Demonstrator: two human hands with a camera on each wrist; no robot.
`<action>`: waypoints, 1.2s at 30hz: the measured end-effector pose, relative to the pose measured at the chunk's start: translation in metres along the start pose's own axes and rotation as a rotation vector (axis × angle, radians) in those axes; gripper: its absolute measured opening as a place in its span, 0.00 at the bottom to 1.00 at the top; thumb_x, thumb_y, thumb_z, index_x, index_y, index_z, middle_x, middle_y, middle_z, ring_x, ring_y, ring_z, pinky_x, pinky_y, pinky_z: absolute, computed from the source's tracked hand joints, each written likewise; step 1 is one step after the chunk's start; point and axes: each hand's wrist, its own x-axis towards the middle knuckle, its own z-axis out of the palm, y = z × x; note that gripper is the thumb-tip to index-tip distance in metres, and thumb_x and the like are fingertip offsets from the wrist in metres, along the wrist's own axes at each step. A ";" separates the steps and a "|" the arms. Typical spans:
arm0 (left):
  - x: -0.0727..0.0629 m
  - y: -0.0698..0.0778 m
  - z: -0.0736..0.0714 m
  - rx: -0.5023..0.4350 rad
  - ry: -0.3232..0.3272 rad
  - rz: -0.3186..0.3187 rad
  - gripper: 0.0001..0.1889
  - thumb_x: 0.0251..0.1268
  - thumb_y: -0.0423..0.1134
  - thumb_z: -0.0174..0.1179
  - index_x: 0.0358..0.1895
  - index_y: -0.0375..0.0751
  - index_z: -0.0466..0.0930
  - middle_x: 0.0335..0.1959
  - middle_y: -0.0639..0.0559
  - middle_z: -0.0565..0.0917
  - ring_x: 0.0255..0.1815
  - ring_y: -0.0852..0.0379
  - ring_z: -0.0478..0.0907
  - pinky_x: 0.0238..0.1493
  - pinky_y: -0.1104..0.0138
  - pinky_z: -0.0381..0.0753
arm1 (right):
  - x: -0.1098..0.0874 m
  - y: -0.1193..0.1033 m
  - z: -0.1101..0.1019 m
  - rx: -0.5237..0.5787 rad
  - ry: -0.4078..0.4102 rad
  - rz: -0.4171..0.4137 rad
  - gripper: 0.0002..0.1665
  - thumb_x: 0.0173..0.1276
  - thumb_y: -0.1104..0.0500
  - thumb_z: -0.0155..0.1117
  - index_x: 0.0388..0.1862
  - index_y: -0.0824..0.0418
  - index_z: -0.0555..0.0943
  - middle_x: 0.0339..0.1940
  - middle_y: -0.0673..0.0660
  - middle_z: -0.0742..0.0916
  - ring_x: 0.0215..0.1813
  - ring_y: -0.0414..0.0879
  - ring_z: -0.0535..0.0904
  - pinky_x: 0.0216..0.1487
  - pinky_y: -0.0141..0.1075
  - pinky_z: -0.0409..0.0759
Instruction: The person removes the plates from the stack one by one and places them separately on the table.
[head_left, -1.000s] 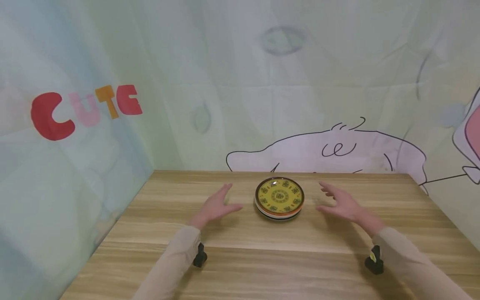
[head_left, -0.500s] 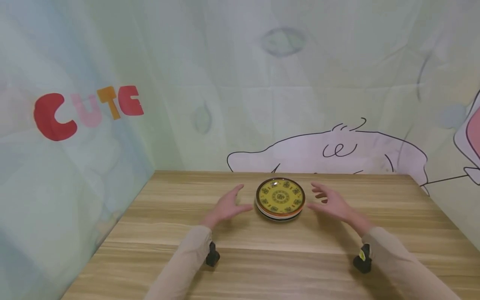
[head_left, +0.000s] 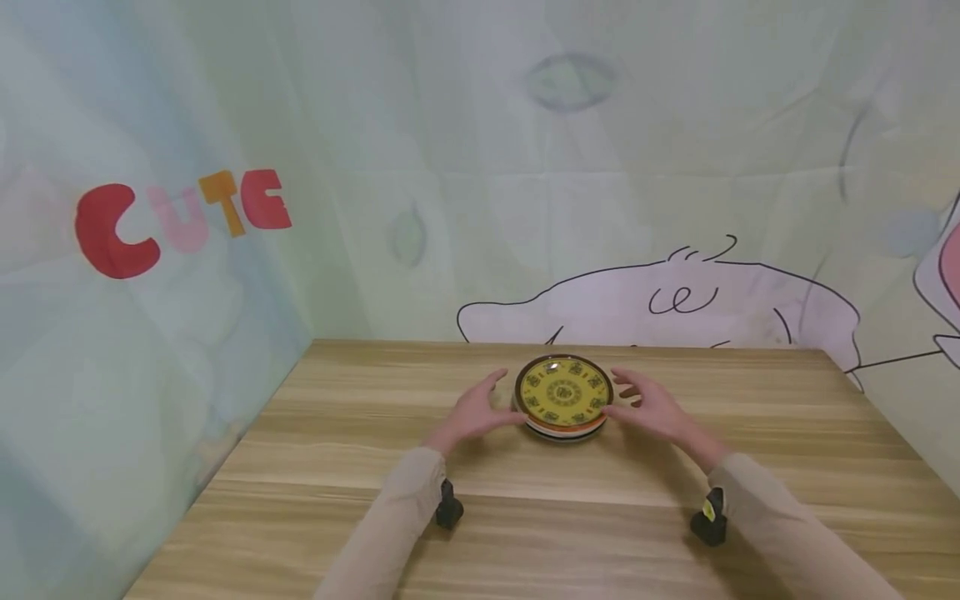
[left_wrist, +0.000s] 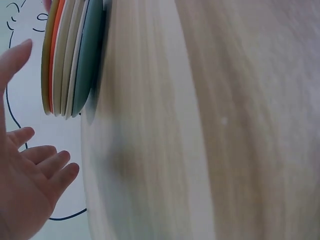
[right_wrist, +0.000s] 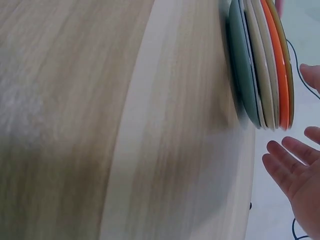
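Observation:
A stack of several plates (head_left: 564, 393) sits on the wooden table, its top plate yellow with dark patterns and a brown rim. From the side, in the left wrist view, the stack (left_wrist: 65, 60) shows yellow, orange, cream and green edges. My left hand (head_left: 477, 414) is at the stack's left side, thumb and fingers spread apart, the thumb tip right at the rim. On the other side my right hand (head_left: 655, 408) curves toward the rim with its thumb tip overlapping the edge. Both wrist views show a gap between the fingers and the plates.
The wooden table (head_left: 525, 533) extends around the stack on every side. Behind it hangs a pale printed curtain (head_left: 420, 167) with a cartoon outline, and coloured letters (head_left: 116, 232) mark its left part. Dark wrist cameras (head_left: 448, 505) sit under the beige sleeves (head_left: 397, 517).
Both hands have moved inward from either side, from well apart to right beside the plate stack. The stack stays in place on the table.

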 end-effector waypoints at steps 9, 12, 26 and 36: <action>0.004 0.005 0.005 -0.034 -0.031 -0.017 0.52 0.41 0.53 0.70 0.70 0.43 0.50 0.67 0.40 0.60 0.65 0.43 0.61 0.63 0.49 0.62 | 0.004 0.000 0.003 0.012 0.039 0.051 0.44 0.56 0.50 0.66 0.64 0.72 0.61 0.57 0.73 0.73 0.50 0.63 0.75 0.49 0.49 0.77; 0.006 0.005 0.006 -0.064 -0.042 -0.021 0.53 0.41 0.51 0.71 0.71 0.43 0.49 0.69 0.43 0.58 0.66 0.45 0.60 0.63 0.51 0.61 | 0.006 0.002 0.005 0.020 0.041 0.050 0.42 0.56 0.52 0.66 0.63 0.73 0.62 0.57 0.73 0.73 0.51 0.63 0.74 0.50 0.49 0.77; 0.012 0.013 0.011 -0.131 -0.056 0.008 0.52 0.40 0.48 0.72 0.70 0.41 0.50 0.68 0.44 0.61 0.66 0.47 0.59 0.66 0.49 0.54 | 0.010 0.001 0.010 0.010 0.043 0.067 0.39 0.56 0.52 0.66 0.59 0.74 0.67 0.57 0.72 0.74 0.48 0.60 0.76 0.45 0.46 0.79; 0.014 0.014 0.012 -0.107 -0.072 -0.021 0.49 0.42 0.48 0.71 0.68 0.38 0.54 0.66 0.42 0.62 0.66 0.47 0.59 0.66 0.53 0.56 | 0.015 -0.003 0.013 0.097 0.038 0.175 0.34 0.52 0.55 0.68 0.57 0.68 0.72 0.46 0.64 0.82 0.44 0.52 0.78 0.41 0.36 0.78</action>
